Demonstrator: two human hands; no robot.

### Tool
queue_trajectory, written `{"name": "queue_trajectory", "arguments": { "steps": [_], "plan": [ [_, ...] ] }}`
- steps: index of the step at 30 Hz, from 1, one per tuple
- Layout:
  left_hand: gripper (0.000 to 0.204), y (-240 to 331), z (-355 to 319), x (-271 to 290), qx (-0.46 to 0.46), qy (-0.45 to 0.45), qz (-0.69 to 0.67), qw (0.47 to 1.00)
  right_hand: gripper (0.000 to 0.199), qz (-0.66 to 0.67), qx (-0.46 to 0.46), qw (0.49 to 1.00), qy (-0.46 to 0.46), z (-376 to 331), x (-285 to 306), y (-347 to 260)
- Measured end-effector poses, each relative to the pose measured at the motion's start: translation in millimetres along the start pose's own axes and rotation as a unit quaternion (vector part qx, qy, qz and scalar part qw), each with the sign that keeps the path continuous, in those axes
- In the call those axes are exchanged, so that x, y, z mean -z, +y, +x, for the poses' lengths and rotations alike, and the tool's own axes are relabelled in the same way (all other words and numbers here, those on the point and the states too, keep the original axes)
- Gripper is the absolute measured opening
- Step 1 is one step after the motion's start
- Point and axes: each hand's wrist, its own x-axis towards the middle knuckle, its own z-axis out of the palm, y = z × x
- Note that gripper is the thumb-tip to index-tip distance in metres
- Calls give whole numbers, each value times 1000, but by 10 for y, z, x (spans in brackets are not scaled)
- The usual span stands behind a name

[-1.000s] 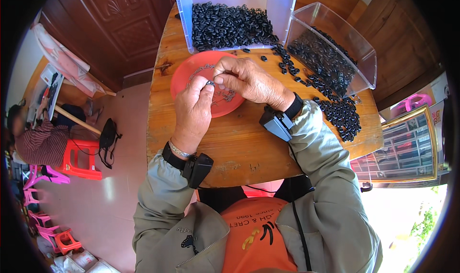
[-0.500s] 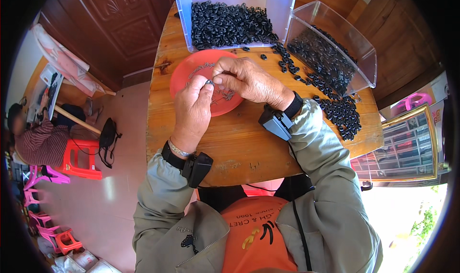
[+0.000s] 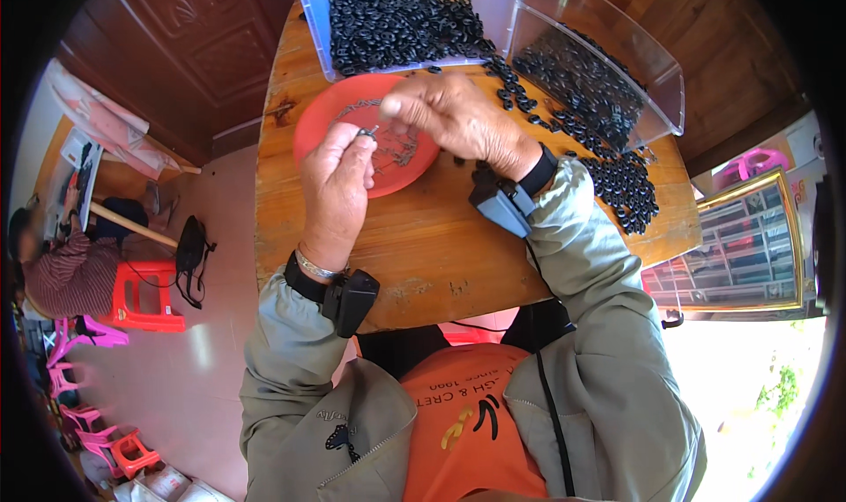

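Note:
My left hand [image 3: 337,167] is closed over the orange-red plate [image 3: 319,134], its thumb and forefinger pinching a small black part [image 3: 367,133] with a bit of metal sticking up from it. Just to the right of it is my right hand [image 3: 463,125], raised a little apart from the left fingertips. Its thumb and fingers are curled together; whether something tiny is between them I cannot make out. Thin silvery metal pieces [image 3: 398,154] lie scattered in the plate, partly hidden behind both hands.
A clear bin [image 3: 322,26] of black oval plastic pieces stands at the back, with a second clear bin [image 3: 667,105] to its right. Loose black pieces [image 3: 624,185] spread over the wooden table [image 3: 432,273]. A seated person [image 3: 70,273] is at the far left.
My right fingertips have come away from the left ones and lifted slightly. The small part stays in my left pinch. The whole view has shifted a little.

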Motion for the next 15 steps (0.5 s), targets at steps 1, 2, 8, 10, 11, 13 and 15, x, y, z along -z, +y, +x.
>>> {"name": "queue_trajectory", "arguments": {
  "steps": [1,2,8,10,11,13,15],
  "plan": [
    [17,24,7,7,-1,7,-1,1000,39,2,-32,999,9,-17,82,39],
    [16,51,18,6,10,15,-8,1000,37,-30,-41,998,22,-35,174,75],
    [14,68,19,22,3,15,-9,1000,16,-109,-121,986,-39,-312,519,197],
    [14,56,16,17,5,14,-1,1000,17,-124,-121,982,-74,-374,530,187],
    [14,47,19,16,7,12,-1,1000,18,-139,-121,977,-108,-394,527,179],
    [14,42,21,22,9,9,0,1000,20,-142,-127,971,-144,-393,479,197],
    [14,53,20,35,8,9,6,1000,21,-145,-132,964,-178,-407,425,234]
  ]
}}
